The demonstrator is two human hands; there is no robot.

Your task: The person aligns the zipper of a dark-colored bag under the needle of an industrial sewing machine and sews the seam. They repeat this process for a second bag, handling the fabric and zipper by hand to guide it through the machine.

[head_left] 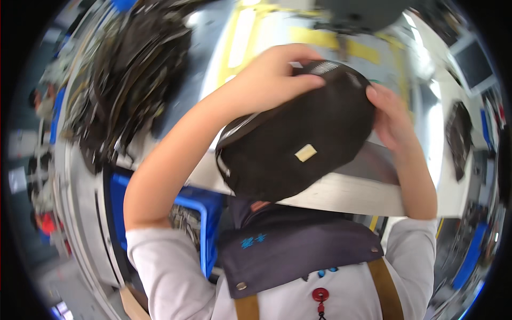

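A black fabric pouch (314, 125) with rounded ends and a small cream label hangs tilted in front of me. Its upper rim shows a pale strip that may be zipper teeth; motion blurs it. My left hand (285, 74) pinches the upper edge between thumb and fingers. On the other side, my right hand (392, 114) grips the right end, thumb on the near face and its other fingers partly hidden. The pouch is above the front edge of a worktable (352, 193), and its far side is out of sight.
Left of me lies a large heap of dark fabric pieces (136, 74). A blue bin (200, 205) with scraps stands below the table edge. Beyond the pouch is a dark machine part (368, 15) over yellow-marked table. At the right lies another dark piece (458, 138).
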